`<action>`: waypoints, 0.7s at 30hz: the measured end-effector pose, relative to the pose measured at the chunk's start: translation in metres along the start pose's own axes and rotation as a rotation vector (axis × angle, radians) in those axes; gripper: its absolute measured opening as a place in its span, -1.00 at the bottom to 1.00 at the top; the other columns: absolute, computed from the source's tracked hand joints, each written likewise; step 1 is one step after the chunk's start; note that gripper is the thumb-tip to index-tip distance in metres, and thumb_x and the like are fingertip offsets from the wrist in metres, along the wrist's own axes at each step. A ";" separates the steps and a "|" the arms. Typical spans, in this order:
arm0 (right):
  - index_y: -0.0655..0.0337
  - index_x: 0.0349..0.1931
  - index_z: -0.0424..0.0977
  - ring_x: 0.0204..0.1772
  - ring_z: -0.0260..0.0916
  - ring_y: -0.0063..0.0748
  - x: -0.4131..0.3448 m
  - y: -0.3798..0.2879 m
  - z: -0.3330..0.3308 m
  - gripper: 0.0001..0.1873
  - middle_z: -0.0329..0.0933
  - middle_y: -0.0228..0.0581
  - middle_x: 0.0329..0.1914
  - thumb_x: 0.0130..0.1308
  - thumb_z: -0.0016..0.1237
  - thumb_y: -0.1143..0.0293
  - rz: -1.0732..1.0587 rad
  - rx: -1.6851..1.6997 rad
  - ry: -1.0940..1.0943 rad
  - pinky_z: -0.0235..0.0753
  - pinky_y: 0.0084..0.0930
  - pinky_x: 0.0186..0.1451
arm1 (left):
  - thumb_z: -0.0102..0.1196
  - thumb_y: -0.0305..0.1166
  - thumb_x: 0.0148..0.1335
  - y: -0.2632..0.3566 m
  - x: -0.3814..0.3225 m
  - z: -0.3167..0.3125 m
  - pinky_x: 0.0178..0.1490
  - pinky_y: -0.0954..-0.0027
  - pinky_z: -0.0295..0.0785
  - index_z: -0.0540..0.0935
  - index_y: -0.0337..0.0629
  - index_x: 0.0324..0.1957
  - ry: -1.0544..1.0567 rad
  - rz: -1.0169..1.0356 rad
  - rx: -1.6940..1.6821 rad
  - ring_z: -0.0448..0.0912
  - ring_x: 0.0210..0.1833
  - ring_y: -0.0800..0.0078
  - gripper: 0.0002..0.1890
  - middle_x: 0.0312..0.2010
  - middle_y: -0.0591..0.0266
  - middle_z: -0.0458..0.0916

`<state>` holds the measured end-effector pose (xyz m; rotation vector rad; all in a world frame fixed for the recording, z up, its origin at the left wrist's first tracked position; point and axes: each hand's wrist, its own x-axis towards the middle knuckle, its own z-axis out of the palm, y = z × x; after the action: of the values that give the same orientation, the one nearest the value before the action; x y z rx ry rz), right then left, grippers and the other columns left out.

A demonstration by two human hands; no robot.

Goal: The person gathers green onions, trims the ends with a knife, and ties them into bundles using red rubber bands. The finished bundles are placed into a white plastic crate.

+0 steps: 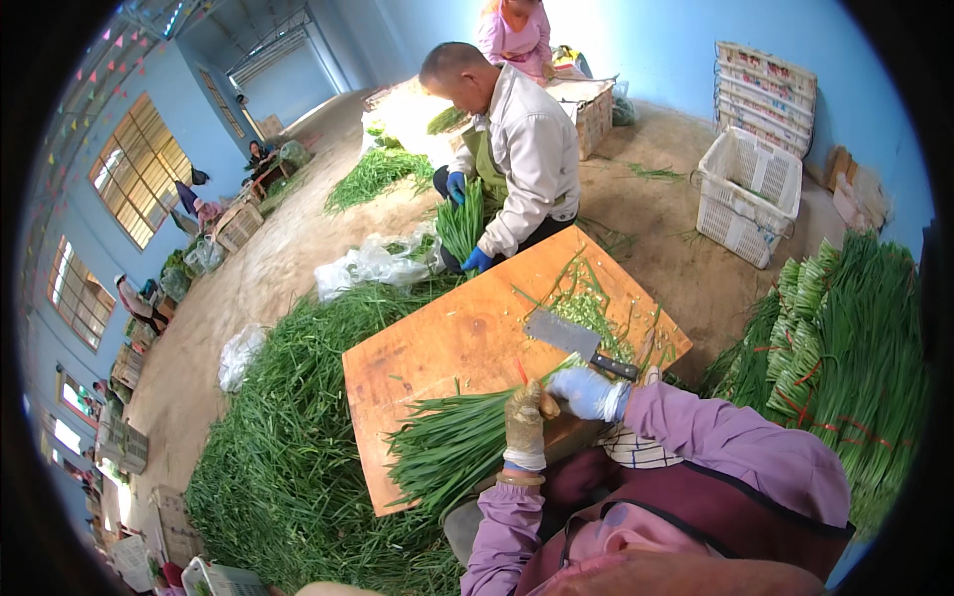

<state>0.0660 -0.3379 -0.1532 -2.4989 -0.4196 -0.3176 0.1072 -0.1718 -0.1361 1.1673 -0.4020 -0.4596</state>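
Observation:
My left hand [525, 419], in a worn stained glove, is closed around a bundle of garlic chives [462, 439] near its stem end. A red tie [519, 370] sticks up beside those fingers. Against the pale stem ends rests my right hand [585, 392], in a light blue glove with curled fingers; what it may pinch is hidden. The leaves fan left over a wooden board [440, 350]. Just beyond my right hand lies a cleaver [563, 333], its black handle towards me, beside chopped stem trimmings [585, 305].
Loose chives [298, 432] are heaped left of the board. Tied bundles [835, 357] stack at right, near a white plastic crate [749, 194]. Across the board a co-worker [522, 149] in blue gloves handles chives. Plastic bags [380, 261] lie by the heap.

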 end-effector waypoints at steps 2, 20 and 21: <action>0.17 -0.32 0.56 -0.15 0.52 0.08 -0.001 -0.001 0.005 -0.84 0.56 -0.08 -0.33 0.07 0.13 0.39 0.053 -0.024 0.031 0.48 -0.12 -0.10 | -0.01 -0.09 0.47 -0.002 -0.001 0.002 -0.42 0.43 0.24 0.42 -0.12 -0.61 -0.022 0.029 0.081 0.34 -0.58 0.51 -0.51 -0.67 0.33 0.40; 0.18 -0.42 0.56 -0.16 0.52 0.01 0.002 0.007 0.038 -0.87 0.55 -0.12 -0.35 -0.01 0.10 0.38 0.096 -0.115 0.226 0.50 -0.17 -0.09 | 0.01 -0.15 0.44 -0.020 0.008 0.007 -0.39 0.38 0.26 0.31 0.02 -0.62 0.157 -0.178 -0.637 0.27 -0.65 0.51 -0.55 -0.73 0.41 0.28; 0.17 -0.42 0.57 -0.17 0.53 0.02 0.002 0.008 0.041 -0.88 0.55 -0.12 -0.36 -0.01 0.10 0.39 0.104 -0.133 0.214 0.50 -0.16 -0.11 | 0.01 -0.15 0.44 -0.022 0.008 0.006 -0.39 0.39 0.27 0.32 0.02 -0.61 0.043 -0.147 -0.617 0.27 -0.64 0.51 -0.56 -0.72 0.41 0.29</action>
<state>0.0764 -0.3204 -0.1895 -2.5687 -0.1863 -0.5816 0.1077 -0.1883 -0.1544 0.6062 -0.1171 -0.6307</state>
